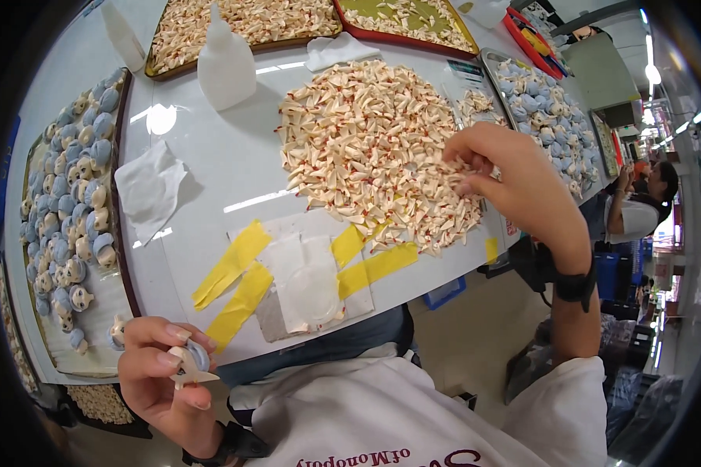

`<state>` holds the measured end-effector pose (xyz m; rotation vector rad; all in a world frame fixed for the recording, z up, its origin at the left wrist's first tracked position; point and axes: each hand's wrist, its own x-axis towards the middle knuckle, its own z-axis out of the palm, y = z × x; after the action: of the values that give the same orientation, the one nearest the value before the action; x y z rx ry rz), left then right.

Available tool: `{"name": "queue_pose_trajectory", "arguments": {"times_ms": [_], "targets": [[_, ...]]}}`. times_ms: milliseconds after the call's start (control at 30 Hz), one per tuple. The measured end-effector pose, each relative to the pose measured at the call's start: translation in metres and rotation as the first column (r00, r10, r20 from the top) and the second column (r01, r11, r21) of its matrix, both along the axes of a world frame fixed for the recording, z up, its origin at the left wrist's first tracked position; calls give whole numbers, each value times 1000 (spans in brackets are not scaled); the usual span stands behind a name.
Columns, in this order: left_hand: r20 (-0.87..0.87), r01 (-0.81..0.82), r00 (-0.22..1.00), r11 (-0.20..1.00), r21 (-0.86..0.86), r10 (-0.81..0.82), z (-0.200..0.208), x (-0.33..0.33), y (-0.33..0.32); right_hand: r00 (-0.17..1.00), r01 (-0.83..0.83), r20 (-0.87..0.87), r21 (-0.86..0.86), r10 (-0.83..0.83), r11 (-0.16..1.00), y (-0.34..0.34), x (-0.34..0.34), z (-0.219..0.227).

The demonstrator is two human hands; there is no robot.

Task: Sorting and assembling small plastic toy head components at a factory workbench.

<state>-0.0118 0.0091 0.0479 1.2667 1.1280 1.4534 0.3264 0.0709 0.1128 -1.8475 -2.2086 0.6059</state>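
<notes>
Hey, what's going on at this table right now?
A person works at a white table. The left hand holds a small blue and cream figurine near the table's edge. The right hand reaches into a big pile of small cream pieces, fingertips pinched at its edge. A tray of similar blue figurines lies to the left, a white squeeze bottle stands behind, and yellow tape strips hold down a pad in front.
</notes>
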Motion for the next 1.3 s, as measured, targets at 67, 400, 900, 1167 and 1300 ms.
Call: {"name": "queue_pose_trajectory", "arguments": {"times_ms": [67,400,900,1167,1300], "targets": [[-1,13,1000,1000,-6,-13,1,0,2,998,-54,19,131,52,990,3,-11,-6],[-30,41,999,999,-3,-41,2,-2,3,989,-135,88,239,118,962,13,-18,5],[-54,-6,998,998,57,9,-4,-9,6,671,492,-668,77,-321,867,-74,-22,13],[-4,27,1000,1000,1,-27,4,6,4,468,659,-744,-66,-476,750,-117,-24,-12],[89,88,992,995,53,-92,-1,9,0,403,636,-828,-52,-389,770,-121,-16,-24]]}}
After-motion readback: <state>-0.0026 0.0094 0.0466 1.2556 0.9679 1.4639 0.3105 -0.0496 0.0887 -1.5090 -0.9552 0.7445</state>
